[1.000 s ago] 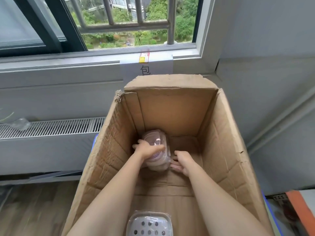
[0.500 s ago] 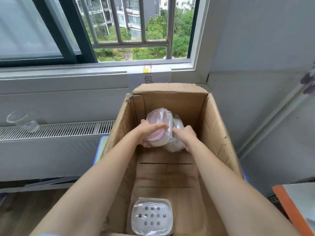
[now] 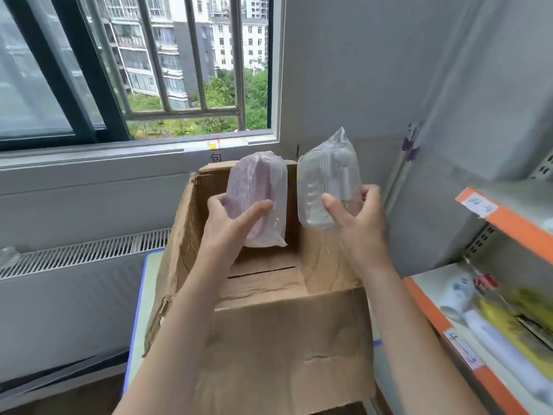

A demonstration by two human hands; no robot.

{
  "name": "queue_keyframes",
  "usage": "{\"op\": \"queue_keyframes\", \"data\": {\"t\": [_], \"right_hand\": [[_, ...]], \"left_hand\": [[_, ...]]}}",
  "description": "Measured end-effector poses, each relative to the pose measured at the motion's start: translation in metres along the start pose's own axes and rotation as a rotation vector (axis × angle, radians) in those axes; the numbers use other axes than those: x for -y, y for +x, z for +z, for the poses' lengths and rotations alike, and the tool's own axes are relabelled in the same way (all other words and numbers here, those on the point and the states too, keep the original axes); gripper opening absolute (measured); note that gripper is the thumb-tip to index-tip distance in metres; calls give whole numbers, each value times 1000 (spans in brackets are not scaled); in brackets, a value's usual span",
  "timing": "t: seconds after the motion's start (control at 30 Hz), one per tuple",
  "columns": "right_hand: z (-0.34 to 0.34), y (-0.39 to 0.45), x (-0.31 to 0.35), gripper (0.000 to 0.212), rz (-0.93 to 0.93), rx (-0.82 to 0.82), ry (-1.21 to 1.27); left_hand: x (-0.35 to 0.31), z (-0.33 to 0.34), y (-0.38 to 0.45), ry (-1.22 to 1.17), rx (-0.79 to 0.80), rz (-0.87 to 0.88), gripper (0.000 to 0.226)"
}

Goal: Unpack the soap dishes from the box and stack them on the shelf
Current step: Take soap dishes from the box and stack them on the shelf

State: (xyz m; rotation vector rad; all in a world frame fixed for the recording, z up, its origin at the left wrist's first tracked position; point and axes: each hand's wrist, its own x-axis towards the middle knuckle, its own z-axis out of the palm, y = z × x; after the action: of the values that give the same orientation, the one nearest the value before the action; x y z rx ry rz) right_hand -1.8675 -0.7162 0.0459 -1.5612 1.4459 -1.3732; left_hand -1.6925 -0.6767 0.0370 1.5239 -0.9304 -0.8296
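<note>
While both packs are held up above the open cardboard box [image 3: 269,339], the relation that matters is sideways: the shelf [image 3: 505,223] with its orange edges lies to the person's right, well apart from the box, so the right hand [image 3: 356,223] is the nearer one. Right hand: thumb and fingers curled round the lower part of the clear-wrapped soap dish pack [image 3: 326,187], long axis close to upright, top leaning slightly right. Left hand [image 3: 230,223]: thumb in front, fingers behind, gripping the pink-wrapped soap dish pack [image 3: 257,199], also standing on end. Packs sit just beside each other; cannot tell if they touch. Judgement: clear pack likely goes to the shelf first, and each pack must be turned from upright to flat before stacking. Lower shelf level already carries yellow and white goods [image 3: 508,322]; free space there not readable.
</note>
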Motion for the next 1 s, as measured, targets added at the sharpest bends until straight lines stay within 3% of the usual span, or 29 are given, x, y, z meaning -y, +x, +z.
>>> {"op": "queue_keyframes", "data": {"t": [0.2, 0.33, 0.53, 0.73, 1.0], "right_hand": [[-55, -82, -26, 36, 78, -122, 35], [-92, -100, -38, 36, 77, -214, -30], [-137, -113, -51, 37, 80, -361, -55], [-200, -130, -67, 35, 110, -484, -104], [-316, -169, -94, 33, 190, -734, -154]], "left_hand": [[20, 12, -68, -168, 139, 3, 83], [23, 19, -83, -147, 198, 7, 98], [24, 55, -100, -205, 307, -1, 88], [20, 118, -115, -203, 462, -6, 110], [7, 233, -181, -116, 672, 29, 97]]}}
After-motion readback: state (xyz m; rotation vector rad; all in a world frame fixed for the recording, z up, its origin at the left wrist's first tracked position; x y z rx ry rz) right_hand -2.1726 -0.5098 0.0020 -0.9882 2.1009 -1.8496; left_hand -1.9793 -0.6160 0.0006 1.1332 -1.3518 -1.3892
